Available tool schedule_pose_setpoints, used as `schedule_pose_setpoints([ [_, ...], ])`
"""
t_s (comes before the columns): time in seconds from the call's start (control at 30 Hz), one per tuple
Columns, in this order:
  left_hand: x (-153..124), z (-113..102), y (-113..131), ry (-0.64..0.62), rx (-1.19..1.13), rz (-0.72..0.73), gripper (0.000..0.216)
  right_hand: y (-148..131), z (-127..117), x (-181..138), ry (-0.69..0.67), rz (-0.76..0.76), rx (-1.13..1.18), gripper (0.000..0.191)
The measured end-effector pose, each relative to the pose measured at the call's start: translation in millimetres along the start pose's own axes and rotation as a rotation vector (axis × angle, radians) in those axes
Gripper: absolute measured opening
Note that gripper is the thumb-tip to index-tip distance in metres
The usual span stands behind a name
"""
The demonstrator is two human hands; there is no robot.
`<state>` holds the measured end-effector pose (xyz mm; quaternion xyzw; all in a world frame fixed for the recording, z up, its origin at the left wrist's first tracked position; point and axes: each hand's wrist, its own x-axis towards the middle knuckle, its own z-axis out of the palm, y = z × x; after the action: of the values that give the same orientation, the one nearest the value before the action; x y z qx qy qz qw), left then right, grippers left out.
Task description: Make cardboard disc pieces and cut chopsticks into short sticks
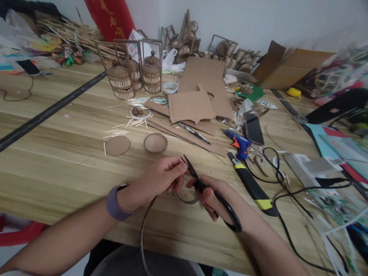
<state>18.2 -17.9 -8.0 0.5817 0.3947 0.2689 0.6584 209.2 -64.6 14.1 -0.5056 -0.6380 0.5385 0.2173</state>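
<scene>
Right hand (pixel 213 200) closed through the loops of black scissors (pixel 200 183), blades parted and pointing up and away, tips near the left fingertips; grip low on the handles, likely for control at the cut. Left hand (pixel 157 179) pinched shut on a thin brown strip (pixel 143 230), held right at the blades so the cut point stays steady. Strip curls into a small loop (pixel 184 198) under the scissors, then trails back off the table edge toward the lap. Purple band (pixel 114 202) on the left wrist.

Just ahead on the table (pixel 49 156): a small ribbed cup (pixel 155 143) and a flat card disc (pixel 118 145), side by side, apart from each other. Short sticks (pixel 117 132) scattered behind the disc. Right of the hands, a yellow-and-black knife (pixel 252 185) and a blue glue gun (pixel 240 143), both within reach. Farther back, cardboard sheets (pixel 191 105) and slatted barrels (pixel 134 77) in frames.
</scene>
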Motion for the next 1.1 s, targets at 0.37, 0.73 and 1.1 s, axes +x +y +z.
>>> schedule_pose_setpoints([
  [0.37,2.9,1.0,0.4,0.042,-0.119,0.005,0.033,14.0,-5.2,12.4,0.218,0.058,-0.221,0.056],
  [0.73,12.6,-10.0,-5.5,-0.255,-0.694,-0.129,0.046,48.0,-41.9,27.5,0.69,0.023,-1.036,0.038],
  [1.1,9.4,18.7,-13.0,-0.25,-0.365,-0.201,0.057,17.5,6.8,22.0,0.459,-0.595,-0.46,0.009],
])
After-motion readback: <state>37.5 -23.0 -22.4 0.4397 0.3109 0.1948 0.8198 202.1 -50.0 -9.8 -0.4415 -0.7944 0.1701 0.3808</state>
